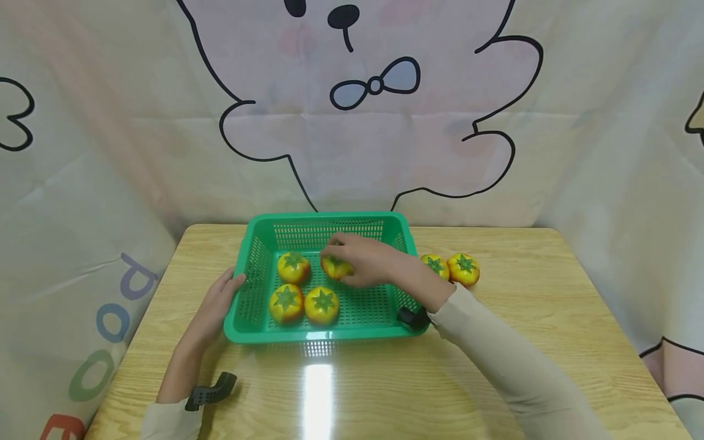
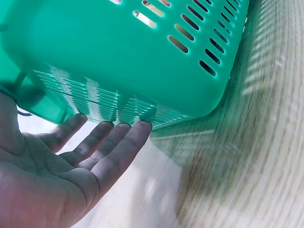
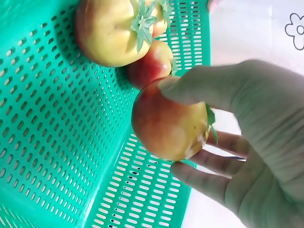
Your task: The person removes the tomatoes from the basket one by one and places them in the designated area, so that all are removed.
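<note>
A green perforated basket (image 1: pixel 324 335) stands on the table, with three yellow-red tomatoes, one of them a tomato (image 1: pixel 294 267) at the back left, on its floor. My right hand (image 1: pixel 365 260) reaches inside and holds another tomato (image 3: pixel 171 121) between thumb and fingers. In the right wrist view it is close to the tomatoes in the basket; whether it touches the floor I cannot tell. My left hand (image 1: pixel 219 302) holds the basket's left side. Its thumb lies at the rim, while the fingertips (image 2: pixel 142 127) touch the outer wall from below.
Two more tomatoes, including one tomato (image 1: pixel 464 269) farther right, sit on the wooden table (image 1: pixel 522 293) just beyond the basket's right side, partly behind my right forearm. A printed cloth (image 1: pixel 374 153) hangs behind the table and along both sides.
</note>
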Available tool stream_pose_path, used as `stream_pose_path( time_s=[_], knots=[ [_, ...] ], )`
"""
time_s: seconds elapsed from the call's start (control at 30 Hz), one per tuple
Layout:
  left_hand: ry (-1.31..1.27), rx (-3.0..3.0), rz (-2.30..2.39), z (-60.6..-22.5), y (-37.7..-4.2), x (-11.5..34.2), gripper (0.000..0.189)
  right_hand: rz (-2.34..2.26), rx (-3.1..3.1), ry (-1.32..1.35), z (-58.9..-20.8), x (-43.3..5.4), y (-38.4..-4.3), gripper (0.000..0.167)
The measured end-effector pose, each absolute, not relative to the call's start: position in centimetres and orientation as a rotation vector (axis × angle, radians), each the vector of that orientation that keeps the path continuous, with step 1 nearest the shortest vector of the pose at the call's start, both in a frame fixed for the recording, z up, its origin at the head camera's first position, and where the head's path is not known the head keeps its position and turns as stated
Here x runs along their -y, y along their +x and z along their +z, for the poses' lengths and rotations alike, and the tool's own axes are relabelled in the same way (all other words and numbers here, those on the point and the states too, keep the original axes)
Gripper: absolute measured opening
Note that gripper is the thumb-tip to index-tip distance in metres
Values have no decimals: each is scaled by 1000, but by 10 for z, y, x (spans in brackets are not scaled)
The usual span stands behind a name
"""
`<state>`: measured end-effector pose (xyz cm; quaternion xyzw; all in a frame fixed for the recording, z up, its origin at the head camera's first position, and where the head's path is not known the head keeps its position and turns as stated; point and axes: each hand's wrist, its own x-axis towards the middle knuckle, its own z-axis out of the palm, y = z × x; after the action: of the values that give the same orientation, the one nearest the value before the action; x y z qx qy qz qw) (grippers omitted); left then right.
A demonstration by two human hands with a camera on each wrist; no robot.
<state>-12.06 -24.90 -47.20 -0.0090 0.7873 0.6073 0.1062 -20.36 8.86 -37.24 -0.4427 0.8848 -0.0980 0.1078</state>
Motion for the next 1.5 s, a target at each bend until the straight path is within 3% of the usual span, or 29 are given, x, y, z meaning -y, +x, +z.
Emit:
stream_pose_path(
  time_s=[1.5],
  knots=[
    [-16, -2328, 1764, -471, -121, 250, 68, -484, -2808, -1274, -351, -140, -169, 53]
  ],
)
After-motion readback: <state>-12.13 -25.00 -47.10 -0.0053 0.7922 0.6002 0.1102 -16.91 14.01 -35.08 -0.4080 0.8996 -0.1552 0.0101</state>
